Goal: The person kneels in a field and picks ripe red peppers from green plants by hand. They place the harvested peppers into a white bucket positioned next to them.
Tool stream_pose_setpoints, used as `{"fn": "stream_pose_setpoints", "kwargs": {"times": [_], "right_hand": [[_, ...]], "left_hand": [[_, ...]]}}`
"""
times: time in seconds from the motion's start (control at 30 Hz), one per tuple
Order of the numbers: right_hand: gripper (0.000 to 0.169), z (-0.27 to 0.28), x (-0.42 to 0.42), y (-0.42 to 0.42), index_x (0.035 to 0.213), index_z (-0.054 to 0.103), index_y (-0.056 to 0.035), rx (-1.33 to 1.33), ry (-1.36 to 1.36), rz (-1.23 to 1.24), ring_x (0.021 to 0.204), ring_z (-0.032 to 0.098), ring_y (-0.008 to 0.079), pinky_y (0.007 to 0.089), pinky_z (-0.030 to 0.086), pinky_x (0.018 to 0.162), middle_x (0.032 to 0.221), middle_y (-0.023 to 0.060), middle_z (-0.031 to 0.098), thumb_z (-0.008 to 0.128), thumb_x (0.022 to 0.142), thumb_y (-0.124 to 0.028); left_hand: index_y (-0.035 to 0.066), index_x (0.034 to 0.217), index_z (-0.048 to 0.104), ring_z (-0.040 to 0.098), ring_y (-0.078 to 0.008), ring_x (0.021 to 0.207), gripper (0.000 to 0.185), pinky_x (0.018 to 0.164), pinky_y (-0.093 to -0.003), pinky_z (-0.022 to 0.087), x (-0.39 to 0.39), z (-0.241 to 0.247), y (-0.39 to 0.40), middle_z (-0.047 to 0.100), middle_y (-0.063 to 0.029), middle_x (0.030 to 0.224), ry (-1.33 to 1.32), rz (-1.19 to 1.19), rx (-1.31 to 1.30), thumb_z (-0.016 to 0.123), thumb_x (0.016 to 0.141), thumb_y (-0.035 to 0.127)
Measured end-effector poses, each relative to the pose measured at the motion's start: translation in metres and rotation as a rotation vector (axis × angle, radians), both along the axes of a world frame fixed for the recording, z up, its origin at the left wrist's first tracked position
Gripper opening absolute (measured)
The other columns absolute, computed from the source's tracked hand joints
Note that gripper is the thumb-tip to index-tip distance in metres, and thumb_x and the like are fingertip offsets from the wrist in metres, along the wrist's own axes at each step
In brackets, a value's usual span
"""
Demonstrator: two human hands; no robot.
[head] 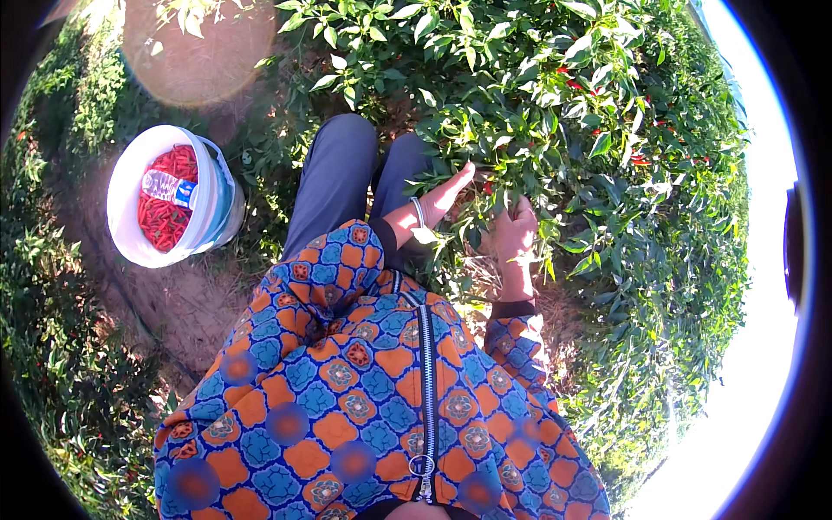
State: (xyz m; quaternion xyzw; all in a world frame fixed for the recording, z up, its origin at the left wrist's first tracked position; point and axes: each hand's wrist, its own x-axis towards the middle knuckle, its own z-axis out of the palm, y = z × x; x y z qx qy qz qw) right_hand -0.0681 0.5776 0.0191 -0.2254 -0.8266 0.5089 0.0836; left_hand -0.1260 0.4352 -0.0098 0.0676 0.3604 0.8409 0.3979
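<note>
Both of my hands are among the leafy stems of a chili pepper plant [520, 140]. My left hand [445, 192], with a bracelet at the wrist, reaches into the foliage with its thumb raised; leaves hide its fingers. My right hand [515, 227] is bent at the plant's lower stems, its fingers curled, and leaves cover what may be between them. A red chili pepper [488, 188] hangs between the two hands. More red chili peppers [640, 160] show deeper in the plants on the right.
A white plastic bucket [123, 201] holding many red chilies and a plastic bottle [170, 188] stands on the left. A dark drip line [133, 312] crosses the bare soil [188, 299]. Dense pepper rows grow on both sides, close to my knees.
</note>
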Motion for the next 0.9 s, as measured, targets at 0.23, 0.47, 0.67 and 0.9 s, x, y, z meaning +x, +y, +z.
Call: {"fn": "stream_pose_setpoints", "kwargs": {"times": [0.23, 0.47, 0.67, 0.9], "right_hand": [[0.036, -0.011, -0.014, -0.021, 0.095, 0.054, 0.0018, 0.245, 0.224, -0.125, 0.061, 0.047, 0.0135, 0.027, 0.04, 0.056, 0.072, 0.007, 0.056, 0.067, 0.071, -0.021], [0.017, -0.023, -0.014, -0.011, 0.079, 0.052, -0.0105, -0.637, 0.25, -0.263, 0.047, 0.04, 0.0054, 0.0196, 0.028, 0.037, 0.058, -0.0022, 0.047, 0.062, 0.078, -0.023], [0.039, 0.008, -0.01, -0.027, 0.114, 0.044, -0.0098, -0.832, 0.061, -0.404, 0.083, 0.047, 0.0104, 0.022, 0.04, 0.063, 0.102, 0.0029, 0.05, 0.048, 0.085, -0.037], [0.02, -0.002, 0.003, -0.005, 0.078, 0.049, -0.0122, -1.092, -0.044, -0.352, 0.041, 0.031, 0.008, 0.0182, 0.021, 0.033, 0.058, -0.0028, 0.038, 0.044, 0.087, -0.03]], "left_hand": [[0.008, 0.122, 0.043, 0.045, -0.0084, 0.101, 0.056, 0.088, -0.0246, 0.035, 0.01, 0.005, 0.004, 0.047, -0.0007, 0.116, 0.017, -0.041, 0.013, 0.032, 0.087, 0.051], [0.008, 0.123, 0.041, 0.045, -0.0095, 0.104, 0.05, 0.088, -0.0265, 0.038, 0.008, -0.007, 0.012, 0.045, -0.0007, 0.119, -0.075, -0.05, 0.071, 0.034, 0.089, 0.045], [0.01, 0.122, 0.042, 0.048, -0.0092, 0.099, 0.048, 0.085, -0.026, 0.04, 0.009, -0.008, 0.005, 0.049, 0.0, 0.115, -0.097, -0.062, 0.087, 0.037, 0.088, 0.044], [0.004, 0.118, 0.044, 0.059, -0.015, 0.081, 0.056, 0.075, -0.0294, 0.048, 0.008, -0.002, 0.003, 0.059, -0.0072, 0.097, -0.158, -0.274, 0.236, 0.029, 0.088, 0.049]]}}
